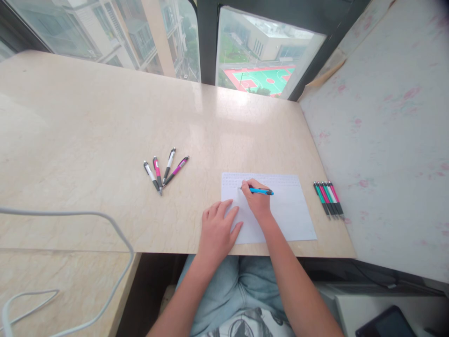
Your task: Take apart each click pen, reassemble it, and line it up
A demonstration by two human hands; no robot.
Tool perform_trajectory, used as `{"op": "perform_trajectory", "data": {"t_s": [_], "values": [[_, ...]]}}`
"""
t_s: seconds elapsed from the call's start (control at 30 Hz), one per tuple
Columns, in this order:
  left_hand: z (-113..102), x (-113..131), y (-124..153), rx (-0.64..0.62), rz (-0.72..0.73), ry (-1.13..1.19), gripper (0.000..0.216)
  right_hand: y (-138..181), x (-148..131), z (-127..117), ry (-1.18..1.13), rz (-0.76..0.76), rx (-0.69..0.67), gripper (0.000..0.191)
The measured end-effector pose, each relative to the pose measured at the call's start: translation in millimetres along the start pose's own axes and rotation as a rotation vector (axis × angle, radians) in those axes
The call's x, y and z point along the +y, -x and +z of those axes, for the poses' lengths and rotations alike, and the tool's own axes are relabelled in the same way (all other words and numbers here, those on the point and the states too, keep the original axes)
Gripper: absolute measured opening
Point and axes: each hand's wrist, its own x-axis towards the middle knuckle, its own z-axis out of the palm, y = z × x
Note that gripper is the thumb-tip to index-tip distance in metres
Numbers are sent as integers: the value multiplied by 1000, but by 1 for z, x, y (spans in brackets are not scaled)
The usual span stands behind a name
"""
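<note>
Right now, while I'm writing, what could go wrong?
The paper might shift, since your left hand rests only along its left side. Your right hand, gripping the blue pen, could smudge ink if dragged across the written lines. The pens by the wall might scatter if bumped.

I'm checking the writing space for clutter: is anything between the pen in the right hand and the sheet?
Nothing visible is: the right hand holds the blue pen with its tip at the sheet. The left hand lies over the sheet's left edge, apart from the tip.
</note>
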Motion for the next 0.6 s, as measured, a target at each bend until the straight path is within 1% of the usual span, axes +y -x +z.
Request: {"op": "perform_trajectory", "data": {"t_s": [0.27,0.6], "values": [[0,-1,0,18,8,6,31,0,1,1,-3,-3,27,39],[0,0,0,9,-1,-6,32,0,0,1,32,-24,45,37]]}}
